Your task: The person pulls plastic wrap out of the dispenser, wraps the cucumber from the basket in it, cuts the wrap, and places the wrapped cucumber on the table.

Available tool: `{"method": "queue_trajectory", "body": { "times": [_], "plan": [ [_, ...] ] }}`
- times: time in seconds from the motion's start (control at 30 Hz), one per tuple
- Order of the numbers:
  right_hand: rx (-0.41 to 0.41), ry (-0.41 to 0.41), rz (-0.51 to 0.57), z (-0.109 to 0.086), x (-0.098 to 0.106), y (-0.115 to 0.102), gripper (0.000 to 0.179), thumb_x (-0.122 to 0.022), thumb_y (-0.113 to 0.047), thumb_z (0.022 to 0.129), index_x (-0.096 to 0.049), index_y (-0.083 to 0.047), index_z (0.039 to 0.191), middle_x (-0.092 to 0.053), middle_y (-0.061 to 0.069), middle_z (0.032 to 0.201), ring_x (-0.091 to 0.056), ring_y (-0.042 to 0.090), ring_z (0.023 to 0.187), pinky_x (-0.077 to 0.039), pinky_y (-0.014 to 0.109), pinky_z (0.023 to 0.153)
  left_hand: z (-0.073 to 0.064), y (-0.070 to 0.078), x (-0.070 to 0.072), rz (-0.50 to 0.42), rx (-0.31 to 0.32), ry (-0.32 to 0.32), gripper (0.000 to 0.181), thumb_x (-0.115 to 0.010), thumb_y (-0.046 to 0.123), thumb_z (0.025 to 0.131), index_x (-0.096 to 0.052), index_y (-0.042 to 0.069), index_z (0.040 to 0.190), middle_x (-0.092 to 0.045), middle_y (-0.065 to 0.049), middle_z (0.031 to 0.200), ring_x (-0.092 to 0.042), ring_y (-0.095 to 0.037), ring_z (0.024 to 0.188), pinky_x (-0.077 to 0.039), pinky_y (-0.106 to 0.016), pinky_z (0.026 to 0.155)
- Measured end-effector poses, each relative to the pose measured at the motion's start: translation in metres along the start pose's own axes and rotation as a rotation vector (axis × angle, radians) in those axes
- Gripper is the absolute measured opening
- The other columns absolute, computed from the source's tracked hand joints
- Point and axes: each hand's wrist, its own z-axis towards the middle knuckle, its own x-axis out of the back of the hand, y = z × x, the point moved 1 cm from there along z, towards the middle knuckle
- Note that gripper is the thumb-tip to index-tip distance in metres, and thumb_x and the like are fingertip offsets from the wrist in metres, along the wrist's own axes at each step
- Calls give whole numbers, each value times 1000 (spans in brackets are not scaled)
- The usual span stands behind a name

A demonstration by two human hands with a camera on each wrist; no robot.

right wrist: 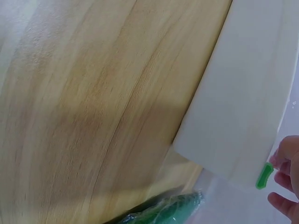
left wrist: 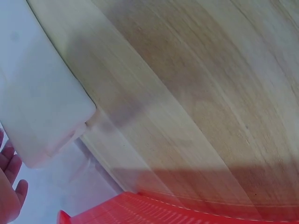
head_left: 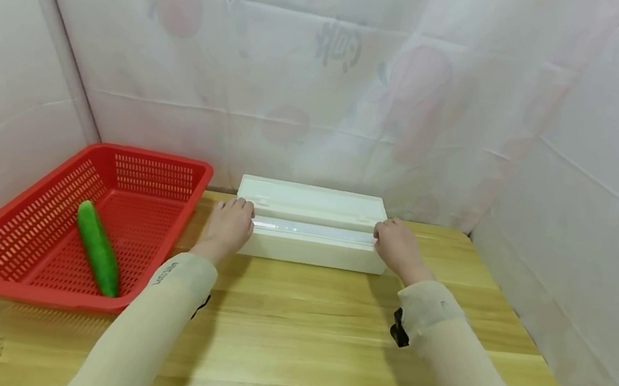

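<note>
A long white cling film box [head_left: 312, 252] lies across the far part of the table, its lid [head_left: 314, 199] tipped back. Shiny clear cling film [head_left: 310, 229] spans the opening between both hands. At the box's left end, my left hand [head_left: 233, 225] curls its fingers at the film's edge. My right hand [head_left: 396, 244] pinches at the opposite end; in the right wrist view its fingertips sit beside a small green slider [right wrist: 264, 176] on the box corner. Only some fingers [left wrist: 11, 170] of the left hand show in the left wrist view, past the box end.
To the left stands a red plastic basket [head_left: 174, 239] with a green cucumber [head_left: 99, 249] in it. A shiny dark green thing [right wrist: 173, 210] shows low in the right wrist view. Pale curtain-like sheets [head_left: 324, 101] enclose the wooden table [head_left: 292, 339] at back and sides.
</note>
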Motion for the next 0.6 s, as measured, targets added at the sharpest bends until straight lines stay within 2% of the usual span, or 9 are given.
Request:
{"method": "queue_trajectory", "body": {
  "times": [0.13, 0.3, 0.43, 0.53, 0.6],
  "plan": [
    [-31, 17, 13, 1, 2, 0, 10, -57, 0, 86, -65, 1, 92, -68, 15, 88, -59, 30, 86, -52, 40, 76, 2, 0, 1, -34, 11, -19, 15, -46, 16, 95, -56, 6, 101, -59, -11, 105, -50, -28, 102, -39, -42, 88],
    [-62, 59, 2, 4, 4, -3, 9, -56, 0, 89, -65, 1, 91, -67, 15, 82, -60, 28, 77, -52, 37, 63, 6, -2, 4, -12, 16, -18, 15, -53, 13, 94, -58, 8, 107, -64, -12, 110, -54, -29, 104, -42, -42, 89],
    [-118, 58, -17, 7, 5, -5, 11, -54, -4, 92, -63, 1, 87, -63, 15, 80, -58, 27, 73, -50, 36, 58, 7, -5, 6, 5, 33, 22, 17, -55, 14, 93, -63, 9, 107, -65, -11, 108, -55, -29, 102, -43, -42, 87],
    [-180, 31, -22, 9, 4, -5, 13, -54, -10, 93, -62, 0, 87, -63, 15, 83, -57, 28, 76, -50, 38, 59, 7, -7, 5, -1, 57, 67, 16, -54, 16, 94, -67, 10, 102, -64, -11, 102, -54, -29, 98, -43, -42, 85],
    [-212, 3, -8, 10, 4, -4, 14, -54, -13, 93, -60, -2, 89, -63, 13, 81, -57, 27, 72, -48, 37, 56, 7, -9, 4, -21, 79, 91, 16, -55, 17, 93, -68, 11, 99, -65, -10, 99, -55, -28, 96, -42, -41, 83]
  ]
}}
